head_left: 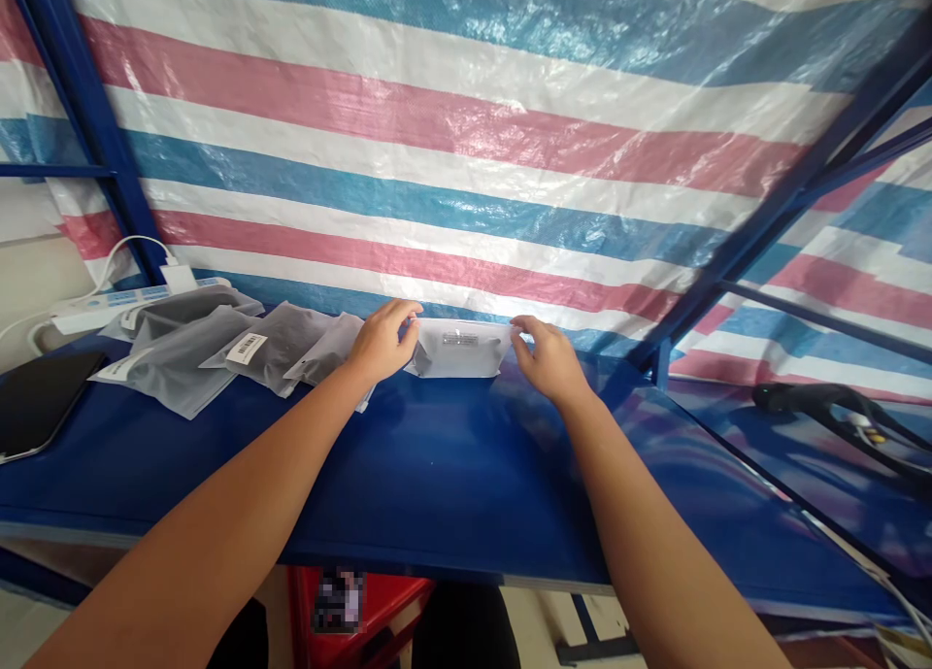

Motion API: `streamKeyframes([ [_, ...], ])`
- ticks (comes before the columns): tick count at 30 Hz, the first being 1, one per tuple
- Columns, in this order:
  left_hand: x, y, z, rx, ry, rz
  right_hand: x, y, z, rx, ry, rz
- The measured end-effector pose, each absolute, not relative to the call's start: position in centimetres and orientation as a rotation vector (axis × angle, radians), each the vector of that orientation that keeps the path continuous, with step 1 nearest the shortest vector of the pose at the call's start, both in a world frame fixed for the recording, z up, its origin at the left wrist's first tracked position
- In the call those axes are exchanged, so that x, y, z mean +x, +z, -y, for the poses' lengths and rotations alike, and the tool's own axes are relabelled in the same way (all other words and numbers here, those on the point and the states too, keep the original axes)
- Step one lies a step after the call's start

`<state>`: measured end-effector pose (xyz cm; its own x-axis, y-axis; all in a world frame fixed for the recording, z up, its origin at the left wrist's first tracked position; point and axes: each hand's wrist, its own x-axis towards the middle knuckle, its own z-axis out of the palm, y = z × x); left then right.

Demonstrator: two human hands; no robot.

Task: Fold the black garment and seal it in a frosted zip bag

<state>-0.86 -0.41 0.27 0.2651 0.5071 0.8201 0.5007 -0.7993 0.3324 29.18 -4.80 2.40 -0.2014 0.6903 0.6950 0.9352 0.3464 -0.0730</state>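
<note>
A frosted plastic zip bag (460, 355) with a small printed label stands on its long edge on the blue table, near the back. My left hand (387, 341) is at its upper left corner, thumb and fingers curled round the edge. At the opposite upper corner, my right hand (548, 360) has its fingertips closed on the bag's edge. What is inside the bag cannot be made out. Left of my left hand lie several similar frosted bags (281, 344), overlapping, some with white barcode stickers (246, 349).
A white power strip (109, 305) with a plugged-in charger (179, 276) sits at the back left. A black tablet-like device (44, 402) lies at the left edge. Blue frame posts and a striped tarp (437, 145) bound the table. Right, a black strap-like object (822, 402); below, a red stool (389, 601).
</note>
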Motion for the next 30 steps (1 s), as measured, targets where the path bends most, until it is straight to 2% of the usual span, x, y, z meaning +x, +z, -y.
streamKeyframes([
  [11,-0.1,0.7,1.7,2.645,1.454,-0.971,27.1,2.5,5.2,-1.258,-0.507,2.019],
  [20,0.0,0.4,1.5,2.628,1.442,-0.958,26.9,2.9,5.7,-1.303,-0.473,2.006],
  [30,0.0,0.5,1.4,2.593,1.464,-1.013,27.9,3.2,5.8,-1.426,-0.605,1.907],
])
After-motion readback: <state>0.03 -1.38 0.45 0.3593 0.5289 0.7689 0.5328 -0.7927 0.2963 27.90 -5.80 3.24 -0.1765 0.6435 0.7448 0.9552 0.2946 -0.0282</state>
